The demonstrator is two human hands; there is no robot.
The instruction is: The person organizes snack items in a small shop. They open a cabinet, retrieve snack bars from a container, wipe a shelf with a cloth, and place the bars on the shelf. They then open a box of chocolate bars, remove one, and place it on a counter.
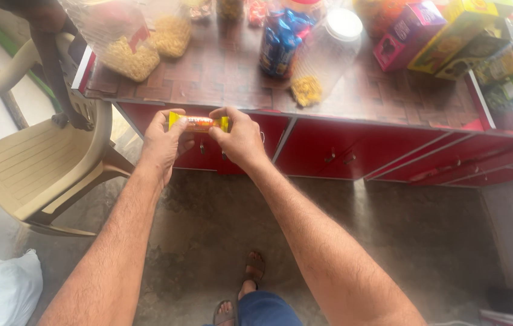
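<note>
I hold a small yellow and orange snack packet (199, 124) level in front of me, just below the counter's front edge. My left hand (163, 145) pinches its left end and my right hand (238, 137) pinches its right end. Both arms stretch out over a grey concrete floor, and my sandalled feet show at the bottom of the view.
A red counter (383, 145) with drawers and a brown patterned top carries clear jars of yellow snacks (323, 57), bags (129, 48), a blue packet (280, 39) and coloured boxes (443, 36). A beige plastic chair (33, 163) stands at left with another person's leg on it. A white bag (0, 290) lies bottom left.
</note>
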